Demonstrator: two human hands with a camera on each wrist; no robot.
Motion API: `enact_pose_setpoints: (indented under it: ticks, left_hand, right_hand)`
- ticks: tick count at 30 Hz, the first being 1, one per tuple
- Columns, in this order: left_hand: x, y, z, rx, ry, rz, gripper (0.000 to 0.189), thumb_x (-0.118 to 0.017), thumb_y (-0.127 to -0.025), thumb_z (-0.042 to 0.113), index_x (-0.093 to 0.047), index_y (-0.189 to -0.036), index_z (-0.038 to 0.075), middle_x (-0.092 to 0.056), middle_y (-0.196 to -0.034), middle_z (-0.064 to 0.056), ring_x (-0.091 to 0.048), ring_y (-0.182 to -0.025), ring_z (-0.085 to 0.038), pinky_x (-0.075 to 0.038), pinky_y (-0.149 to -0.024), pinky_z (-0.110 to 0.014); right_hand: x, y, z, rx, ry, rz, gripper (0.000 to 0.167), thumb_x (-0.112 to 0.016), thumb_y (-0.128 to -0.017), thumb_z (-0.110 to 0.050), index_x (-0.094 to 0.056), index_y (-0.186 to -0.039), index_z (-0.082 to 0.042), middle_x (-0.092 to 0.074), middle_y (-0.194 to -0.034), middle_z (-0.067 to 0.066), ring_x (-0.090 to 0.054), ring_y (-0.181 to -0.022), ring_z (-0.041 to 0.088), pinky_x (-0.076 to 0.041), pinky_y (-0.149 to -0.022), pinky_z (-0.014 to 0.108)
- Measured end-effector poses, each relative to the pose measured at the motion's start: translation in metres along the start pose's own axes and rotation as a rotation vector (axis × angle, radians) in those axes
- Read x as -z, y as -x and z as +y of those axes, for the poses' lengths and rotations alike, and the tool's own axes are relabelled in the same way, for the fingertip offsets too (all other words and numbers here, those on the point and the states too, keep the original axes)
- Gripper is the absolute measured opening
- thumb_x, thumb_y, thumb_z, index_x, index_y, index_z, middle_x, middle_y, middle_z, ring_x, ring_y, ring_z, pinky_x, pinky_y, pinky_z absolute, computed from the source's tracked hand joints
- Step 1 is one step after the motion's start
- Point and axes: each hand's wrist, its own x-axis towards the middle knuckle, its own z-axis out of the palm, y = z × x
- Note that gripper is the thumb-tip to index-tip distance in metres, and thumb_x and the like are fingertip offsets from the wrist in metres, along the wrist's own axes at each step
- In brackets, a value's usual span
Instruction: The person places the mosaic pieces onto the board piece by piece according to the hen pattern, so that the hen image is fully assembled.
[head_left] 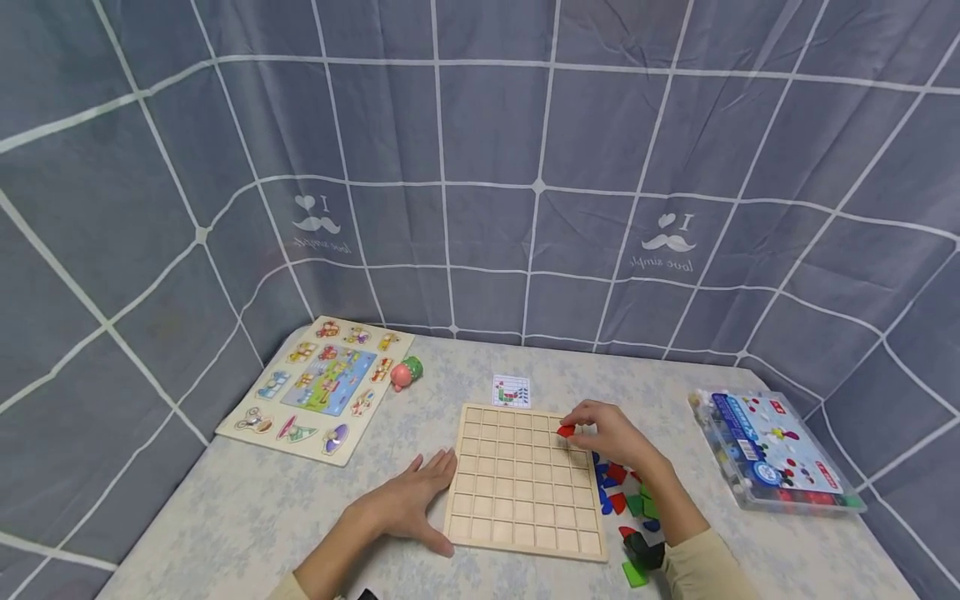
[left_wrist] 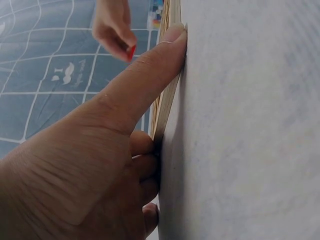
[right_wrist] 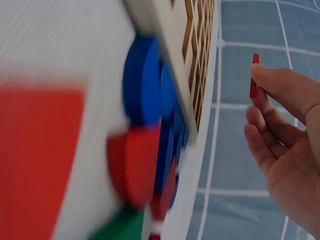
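Observation:
A wooden grid board (head_left: 523, 487) with rows of shallow square cells lies on the table. My left hand (head_left: 405, 504) rests at its left side, fingers spread and thumb extended; in the left wrist view the thumb and fingertips touch the board's edge. Over the board's upper right corner, my right hand (head_left: 617, 435) pinches a small flat red piece (right_wrist: 255, 75) between thumb and fingertips, held up off the board. To the right of the board lie several loose flat pieces: blue (right_wrist: 142, 80), red (head_left: 617, 473) and green (head_left: 634, 573). A small printed pattern card (head_left: 512, 391) lies just beyond the board.
A picture puzzle board (head_left: 352, 450) lies at the left, with a small pink and green toy (head_left: 406, 373) beside it. At the right sits a clear plastic box (head_left: 776, 450) of coloured parts. A grey checked curtain (head_left: 487, 225) hangs behind the table.

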Motion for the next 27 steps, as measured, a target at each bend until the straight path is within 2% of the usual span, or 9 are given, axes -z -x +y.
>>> enact_pose_setpoints:
  ticks: [4, 7, 11, 19, 24, 27]
  left_hand:
    - [-0.001, 0.002, -0.001, 0.005, -0.020, 0.002, 0.125, -0.081, -0.063, 0.061, -0.022, -0.152, -0.003, -0.018, -0.162, -0.018, -0.016, -0.152, -0.030, -0.012, -0.124, -0.052]
    - [-0.001, 0.002, -0.002, 0.015, -0.027, -0.004, 0.125, -0.080, -0.063, 0.063, -0.022, -0.153, -0.002, -0.017, -0.162, -0.016, -0.015, -0.152, -0.028, -0.011, -0.124, -0.051]
    - [0.000, 0.001, 0.000, 0.019, -0.043, -0.005, 0.126, -0.080, -0.063, 0.064, -0.022, -0.153, -0.002, -0.017, -0.162, -0.016, -0.016, -0.152, -0.027, -0.012, -0.125, -0.050]
    - [-0.005, -0.001, 0.002, 0.006, -0.105, 0.023, 0.127, -0.080, -0.060, 0.066, -0.026, -0.152, -0.003, -0.021, -0.161, -0.017, -0.019, -0.151, -0.028, -0.015, -0.124, -0.051]
    - [-0.005, -0.001, 0.004, 0.005, -0.103, 0.027, 0.126, -0.079, -0.062, 0.066, -0.025, -0.152, -0.003, -0.020, -0.161, -0.018, -0.018, -0.151, -0.029, -0.014, -0.124, -0.052]
    - [-0.004, -0.001, 0.005, 0.008, -0.103, 0.028, 0.124, -0.079, -0.063, 0.066, -0.025, -0.152, -0.003, -0.020, -0.161, -0.018, -0.018, -0.151, -0.029, -0.014, -0.124, -0.052]
  right_hand:
    - [-0.009, -0.017, -0.010, 0.091, -0.022, -0.066, 0.024, -0.071, -0.087, -0.012, -0.073, -0.109, -0.004, -0.068, -0.101, 0.002, -0.062, -0.094, 0.027, -0.056, -0.082, 0.045]
    - [-0.016, -0.028, -0.018, 0.140, -0.015, -0.089, 0.023, -0.070, -0.088, -0.012, -0.073, -0.109, -0.004, -0.068, -0.102, 0.002, -0.062, -0.094, 0.027, -0.056, -0.078, 0.039]
    - [-0.022, -0.039, -0.027, 0.163, -0.010, -0.111, 0.022, -0.070, -0.087, -0.010, -0.073, -0.108, -0.004, -0.068, -0.102, 0.002, -0.062, -0.091, 0.022, -0.054, -0.073, 0.030]
    - [-0.036, -0.065, -0.046, 0.233, 0.093, -0.181, 0.019, -0.073, -0.084, -0.007, -0.075, -0.103, -0.005, -0.071, -0.101, 0.004, -0.064, -0.099, 0.024, -0.055, -0.086, 0.039]
    - [-0.047, -0.077, -0.053, 0.265, 0.115, -0.217, 0.018, -0.073, -0.082, -0.004, -0.076, -0.100, -0.005, -0.071, -0.096, 0.004, -0.064, -0.087, 0.019, -0.053, -0.075, 0.027]
    - [-0.051, -0.082, -0.055, 0.272, 0.103, -0.234, 0.019, -0.073, -0.082, -0.003, -0.076, -0.100, -0.006, -0.070, -0.096, 0.004, -0.064, -0.087, 0.017, -0.053, -0.073, 0.023]
